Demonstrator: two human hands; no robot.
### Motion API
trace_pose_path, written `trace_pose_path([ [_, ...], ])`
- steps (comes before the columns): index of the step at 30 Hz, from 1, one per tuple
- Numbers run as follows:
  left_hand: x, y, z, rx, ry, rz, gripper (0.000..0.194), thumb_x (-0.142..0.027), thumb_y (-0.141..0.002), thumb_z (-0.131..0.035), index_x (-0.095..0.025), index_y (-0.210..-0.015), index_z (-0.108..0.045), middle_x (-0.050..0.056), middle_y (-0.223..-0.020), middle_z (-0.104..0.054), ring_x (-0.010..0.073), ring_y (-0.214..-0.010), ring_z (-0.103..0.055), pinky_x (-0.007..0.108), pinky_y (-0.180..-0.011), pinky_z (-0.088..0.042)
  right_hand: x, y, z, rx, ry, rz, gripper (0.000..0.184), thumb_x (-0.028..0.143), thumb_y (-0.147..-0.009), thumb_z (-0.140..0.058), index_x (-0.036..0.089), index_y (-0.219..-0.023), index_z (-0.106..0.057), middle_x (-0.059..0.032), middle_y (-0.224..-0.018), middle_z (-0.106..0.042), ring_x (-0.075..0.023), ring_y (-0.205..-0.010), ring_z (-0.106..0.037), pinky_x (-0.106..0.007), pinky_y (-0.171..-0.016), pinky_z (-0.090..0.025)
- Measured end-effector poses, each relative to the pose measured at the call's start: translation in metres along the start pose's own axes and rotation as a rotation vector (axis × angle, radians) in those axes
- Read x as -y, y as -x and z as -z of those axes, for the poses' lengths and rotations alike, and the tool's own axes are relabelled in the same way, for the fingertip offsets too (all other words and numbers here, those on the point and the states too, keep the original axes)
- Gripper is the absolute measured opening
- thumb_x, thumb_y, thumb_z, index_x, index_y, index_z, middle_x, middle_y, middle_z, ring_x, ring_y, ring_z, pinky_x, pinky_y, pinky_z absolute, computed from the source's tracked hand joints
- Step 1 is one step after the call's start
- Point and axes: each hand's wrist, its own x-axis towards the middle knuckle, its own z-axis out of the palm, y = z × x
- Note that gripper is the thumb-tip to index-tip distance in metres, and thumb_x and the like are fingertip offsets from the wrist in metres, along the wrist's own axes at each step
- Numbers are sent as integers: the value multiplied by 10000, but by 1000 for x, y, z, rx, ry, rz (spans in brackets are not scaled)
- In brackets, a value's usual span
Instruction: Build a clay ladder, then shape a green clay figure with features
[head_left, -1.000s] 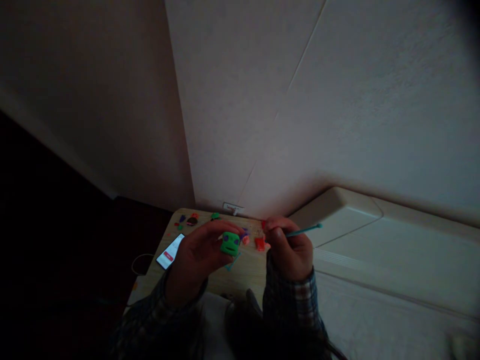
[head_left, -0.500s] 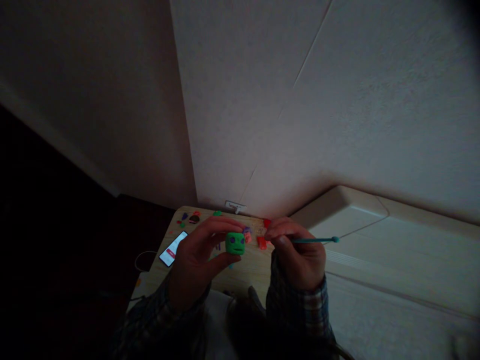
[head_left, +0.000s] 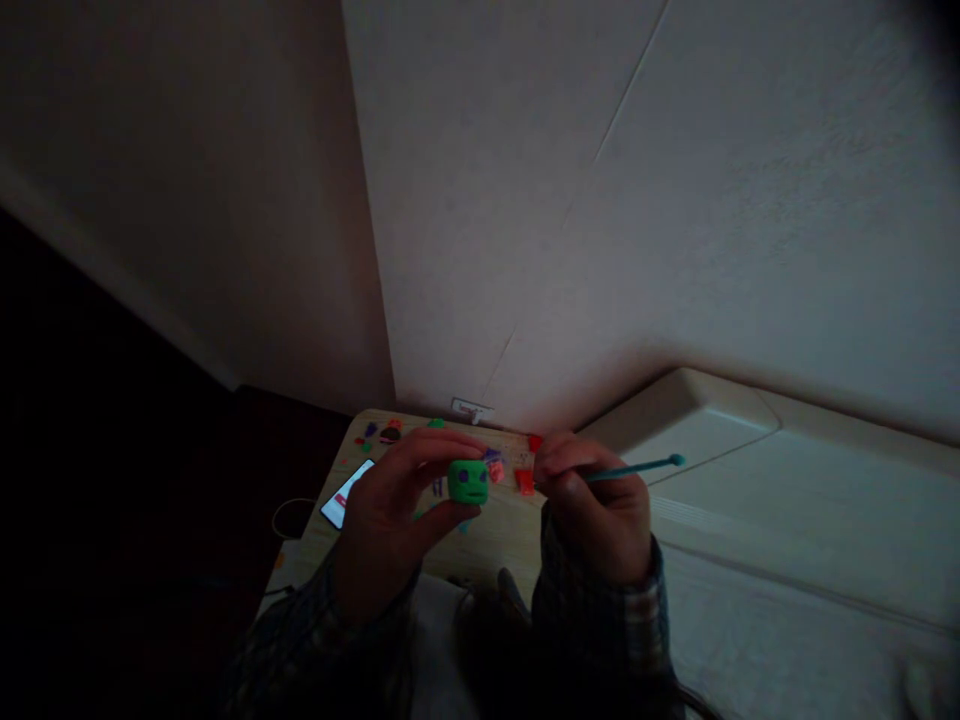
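Observation:
Between thumb and fingers, my left hand (head_left: 390, 515) grips a small green clay cube (head_left: 468, 482) above the table. Two purple eyes and a slit mouth mark the side that faces me. To its right, apart from the cube, my right hand (head_left: 596, 505) pinches a thin teal clay-modelling tool (head_left: 634, 468) like a pen. The tool's rounded end sticks out to the right; its other end is hidden by my fingers.
Beyond my hands, the wooden table (head_left: 420, 548) bears red pieces (head_left: 525, 482), a pink lump (head_left: 496, 471), purple bits (head_left: 492, 455) and small coloured pieces at the back left. A lit phone (head_left: 341, 500) lies at the left edge. A wall socket (head_left: 472, 410) sits behind, a white headboard (head_left: 720, 440) to the right.
The teal tool's rounded end has risen, so it slants more steeply up to the right. The green cube is slightly higher and turned a little. Both hands keep their hold.

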Motion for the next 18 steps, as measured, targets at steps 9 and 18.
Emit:
trace_pose_path([
  [9, 0, 0, 0, -4, 21, 30, 229, -138, -696, -753, -235, -900, -717, 16, -940, -670, 147, -910, -633, 224, -828, -546, -1, 4, -2, -34, -117, -93, 97, 348, -797, -653, 274, -816, -713, 35, -544, -558, -61, -407, -340, -198, -367, -250],
  [18, 0, 1, -1, -4, 28, 36, 224, -132, -707, -744, -231, -905, -708, 3, -920, -681, 142, -916, -622, 219, -835, -539, 0, 2, -5, -12, -255, -130, 68, 301, -748, -718, 281, -812, -711, 42, -620, -661, -67, -532, -516, -189, -548, -442],
])
